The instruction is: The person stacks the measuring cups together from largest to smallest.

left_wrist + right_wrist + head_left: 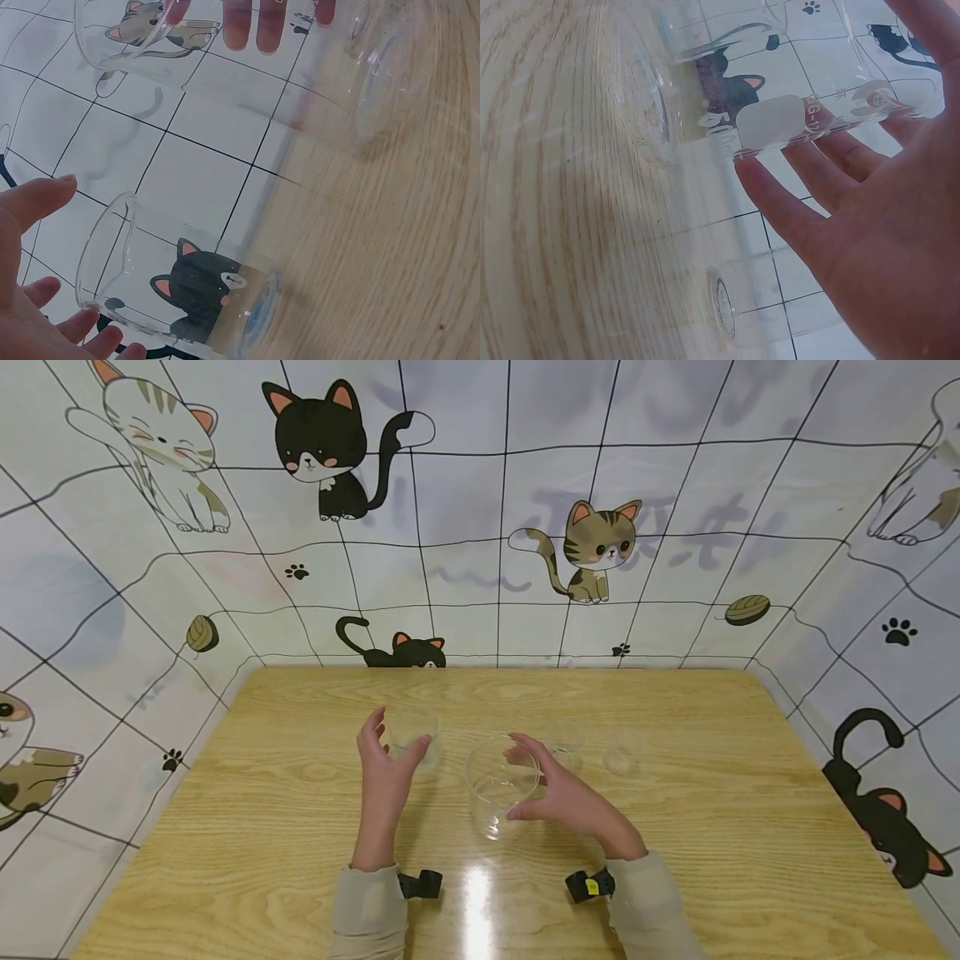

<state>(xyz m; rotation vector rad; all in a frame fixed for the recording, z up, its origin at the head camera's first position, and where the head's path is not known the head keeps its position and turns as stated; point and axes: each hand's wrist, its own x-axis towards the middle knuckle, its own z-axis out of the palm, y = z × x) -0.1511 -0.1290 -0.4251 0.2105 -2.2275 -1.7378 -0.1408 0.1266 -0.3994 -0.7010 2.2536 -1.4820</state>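
Observation:
My right hand (573,797) grips a large clear glass beaker (483,793), thumb on its near side and fingers round the far side. In the right wrist view a white patch (771,122) and printed letters show on the beaker's wall. A smaller glass beaker (176,277) stands upright on the table to the left. My left hand (390,768) is spread around it. In the left wrist view the left thumb (41,201) is apart from the smaller beaker, while the fingertips come right up to its rim.
The wooden table (712,810) carries another clear glass vessel (566,756) behind my right hand and a small one (619,762) farther right. A cat-print cloth (465,510) rises behind the table and along both sides. Each wrist wears a small black camera (422,884).

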